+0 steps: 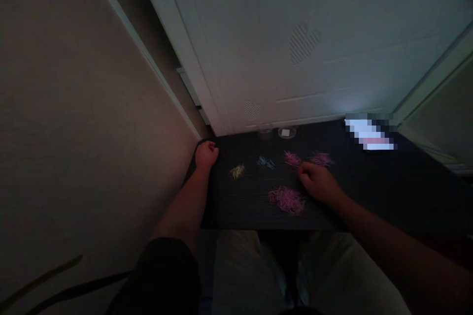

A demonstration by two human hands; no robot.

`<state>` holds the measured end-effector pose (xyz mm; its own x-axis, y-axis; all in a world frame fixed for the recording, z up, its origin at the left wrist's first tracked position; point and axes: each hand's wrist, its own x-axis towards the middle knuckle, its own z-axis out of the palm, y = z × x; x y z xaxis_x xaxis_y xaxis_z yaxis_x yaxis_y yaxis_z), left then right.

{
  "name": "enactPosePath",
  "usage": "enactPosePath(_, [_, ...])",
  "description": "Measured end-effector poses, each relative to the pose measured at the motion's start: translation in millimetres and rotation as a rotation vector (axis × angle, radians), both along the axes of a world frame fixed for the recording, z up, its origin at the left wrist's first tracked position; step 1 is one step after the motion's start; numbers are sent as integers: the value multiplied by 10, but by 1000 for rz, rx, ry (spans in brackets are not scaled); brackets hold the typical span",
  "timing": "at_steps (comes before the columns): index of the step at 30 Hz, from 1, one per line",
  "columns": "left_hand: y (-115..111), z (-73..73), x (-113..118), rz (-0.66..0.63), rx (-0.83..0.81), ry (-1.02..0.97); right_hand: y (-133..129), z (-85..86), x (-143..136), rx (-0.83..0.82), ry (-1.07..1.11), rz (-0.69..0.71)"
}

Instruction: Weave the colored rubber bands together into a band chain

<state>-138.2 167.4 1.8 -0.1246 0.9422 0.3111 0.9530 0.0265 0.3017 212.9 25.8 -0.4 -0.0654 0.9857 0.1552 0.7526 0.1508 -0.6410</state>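
Note:
My right hand (316,180) is closed, fingers pointing down, just in front of a small pink pile (291,158) of thin short strands. Whatever its fingertips may hold is hidden. Beside it lies a pinkish-purple pile (321,159), and nearer to me a larger mixed pile (287,200), mostly pink with some bluish strands. At the table's left edge my left hand (207,154) rests with its fingers curled in and nothing seen in them. To its right are a pale yellow pile (237,172) and a blue pile (265,162).
The dark table (236,211) stands against a white panel (251,49) with heart patterns. A clear container (265,131) and a clear round lid (287,132) with a white label stand at the back. A lit, pixelated screen (369,133) lies back right. A wall (92,123) rises close on the left.

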Motion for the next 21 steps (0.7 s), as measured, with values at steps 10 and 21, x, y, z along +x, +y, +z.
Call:
enactPosePath(10, [-77,-31,-9,-36,-14,46,2,-4,8,-9,4,-4])
enactPosePath(21, [-500,102,-248,-115,-125,97,-2,7,6,6,-24,-10])
